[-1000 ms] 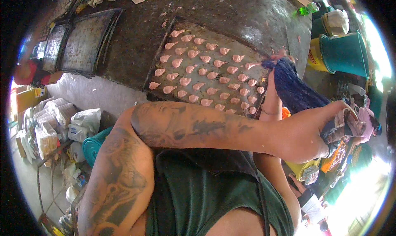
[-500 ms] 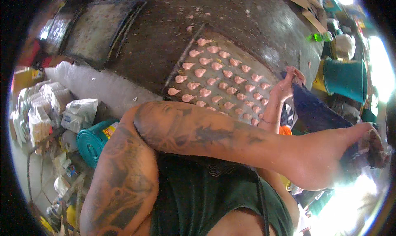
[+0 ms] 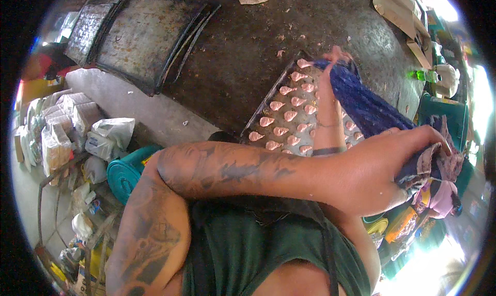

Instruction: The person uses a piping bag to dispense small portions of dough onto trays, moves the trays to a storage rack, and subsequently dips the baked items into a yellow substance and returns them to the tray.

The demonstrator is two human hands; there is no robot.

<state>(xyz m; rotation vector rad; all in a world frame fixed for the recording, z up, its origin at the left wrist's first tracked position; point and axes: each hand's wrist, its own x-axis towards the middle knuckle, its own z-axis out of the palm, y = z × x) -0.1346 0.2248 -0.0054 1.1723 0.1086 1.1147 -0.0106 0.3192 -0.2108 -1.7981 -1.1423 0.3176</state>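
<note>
My left hand [image 3: 382, 172] crosses my body to the right and grips the lower end of a dark blue cloth [image 3: 369, 107]. My right hand [image 3: 330, 71] is raised over a metal baking tray [image 3: 268, 107] and holds the cloth's upper end, so the cloth hangs stretched between both hands. The tray lies on a dark worktable [image 3: 248, 53] and carries several pale pink dough pieces [image 3: 281, 117] in rows. The cloth and my right forearm hide the tray's right part.
Two empty dark trays [image 3: 150, 35] lie at the table's far left. Below the table on the left stand white bags [image 3: 62, 125] and a teal drum [image 3: 124, 174]. Teal buckets [image 3: 439, 112], a green bottle [image 3: 423, 74] and cardboard [image 3: 398, 6] crowd the right side.
The view has swung left, so the tray sits further right. My left hand has drawn closer with the cloth's end, and my right hand has lifted higher over the tray.
</note>
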